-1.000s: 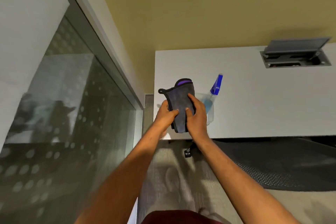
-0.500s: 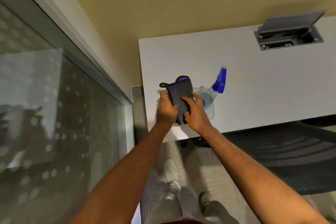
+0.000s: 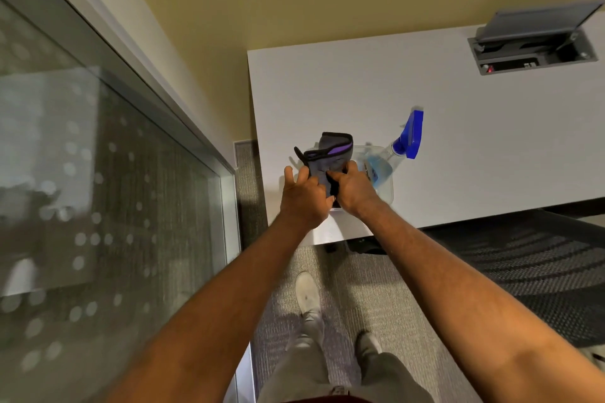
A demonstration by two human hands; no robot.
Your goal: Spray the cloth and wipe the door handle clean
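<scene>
- The right hand point(image 3: 352, 188) pinches the cloth point(image 3: 329, 159); the left hand point(image 3: 302, 198) cups its near side, fingers splayed, though I can't tell whether it grips.
- The cloth sits over a clear tub point(image 3: 384, 188) near the bench's point(image 3: 458, 147) near-left corner.
- The spray bottle point(image 3: 397, 149) lies at 2 o'clock of the hands, untouched; spraying and wiping both look still to do.
- No door handle shows.
- A glass wall point(image 3: 108, 206) crowds 9 o'clock; a chair point(image 3: 523, 262) sits at 4; the floor is open at 6.

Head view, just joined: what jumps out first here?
Both hands meet at the near left corner of the white table, the left hand and right hand gripping a dark grey cloth with purple trim. Just right of it, a blue-triggered spray bottle leans in a clear container. Dotted frosted glass fills the left.
</scene>
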